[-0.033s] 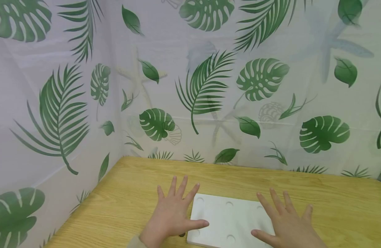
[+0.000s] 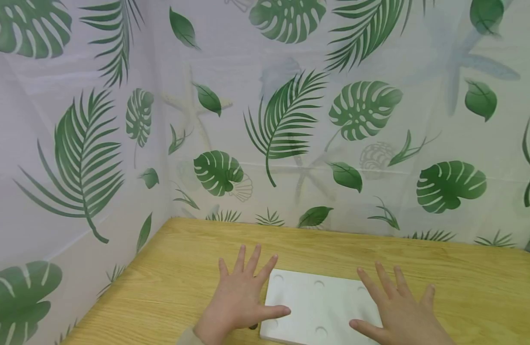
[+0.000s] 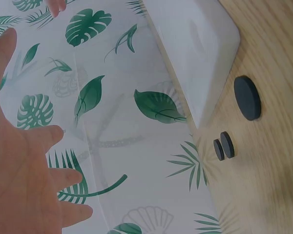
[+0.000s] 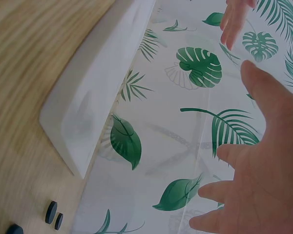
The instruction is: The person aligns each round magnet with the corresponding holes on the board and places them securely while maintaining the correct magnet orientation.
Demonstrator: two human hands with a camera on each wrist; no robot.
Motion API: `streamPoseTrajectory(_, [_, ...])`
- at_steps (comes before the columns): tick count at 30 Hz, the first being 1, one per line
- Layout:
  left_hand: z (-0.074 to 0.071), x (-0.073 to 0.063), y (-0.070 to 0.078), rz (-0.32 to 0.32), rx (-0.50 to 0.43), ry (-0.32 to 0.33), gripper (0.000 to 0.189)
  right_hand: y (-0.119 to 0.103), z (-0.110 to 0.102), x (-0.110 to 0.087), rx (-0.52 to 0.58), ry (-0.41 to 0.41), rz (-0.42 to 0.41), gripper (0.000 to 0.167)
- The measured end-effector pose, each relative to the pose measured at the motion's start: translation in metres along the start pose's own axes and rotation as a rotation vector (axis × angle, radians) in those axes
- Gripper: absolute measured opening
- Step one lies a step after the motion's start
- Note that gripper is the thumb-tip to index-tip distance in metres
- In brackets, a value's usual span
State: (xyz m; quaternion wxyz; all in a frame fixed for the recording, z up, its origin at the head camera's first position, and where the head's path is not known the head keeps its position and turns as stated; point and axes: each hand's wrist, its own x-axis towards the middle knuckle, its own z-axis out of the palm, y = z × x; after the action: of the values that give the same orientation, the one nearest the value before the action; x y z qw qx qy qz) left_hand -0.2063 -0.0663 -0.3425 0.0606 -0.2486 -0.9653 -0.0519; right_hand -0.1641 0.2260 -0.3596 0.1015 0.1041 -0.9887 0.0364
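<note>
A white slab (image 2: 321, 306) with shallow round recesses lies on the wooden table. Over its left edge my left hand (image 2: 239, 292) hovers, palm down, with fingers spread and nothing held. My right hand (image 2: 400, 306) is spread likewise above the slab's right side, also holding nothing. In the left wrist view, a large black disc (image 3: 247, 97) and two smaller black discs (image 3: 227, 145) stand beside the slab. The right wrist view has two small black discs (image 4: 51, 212) by the slab's other end, plus a dark piece (image 4: 14, 229) cut off by the frame edge.
Wood-grain tabletop (image 2: 170, 268) surrounds the slab. A white cloth (image 2: 290, 191) printed with green leaves hangs along the back and the left side of the table. In the head view the hands hide most of the black discs.
</note>
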Motion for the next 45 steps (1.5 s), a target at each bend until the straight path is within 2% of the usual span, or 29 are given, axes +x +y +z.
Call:
streamPoseTrajectory(15, [0.002,0.000,0.000,0.005,0.015,0.009,0.091,0.001,0.000,0.001,0.010,0.016,-0.020,0.090])
streamPoseTrajectory(20, [0.003,0.000,0.000,0.026,0.023,0.057,0.089,-0.002,-0.004,0.001,-0.007,0.055,-0.028,0.082])
streamPoseTrajectory(22, [0.002,0.001,0.000,0.042,0.024,0.084,0.086,-0.003,-0.007,0.001,-0.011,0.089,-0.041,0.077])
streamPoseTrajectory(29, [-0.001,0.004,0.001,0.080,0.011,0.136,0.072,-0.007,-0.017,0.002,0.047,0.302,-0.150,0.052])
streamPoseTrajectory(35, [-0.001,0.006,0.002,0.211,0.007,0.189,0.050,-0.008,-0.021,0.003,0.097,0.428,-0.176,0.037])
streamPoseTrajectory(40, [0.002,0.008,0.003,0.278,0.040,0.149,0.040,-0.007,-0.019,0.003,0.109,0.504,-0.193,0.032])
streamPoseTrajectory(45, [0.008,0.008,0.004,0.297,0.049,0.064,0.034,-0.006,-0.017,0.003,0.124,0.536,-0.177,0.027])
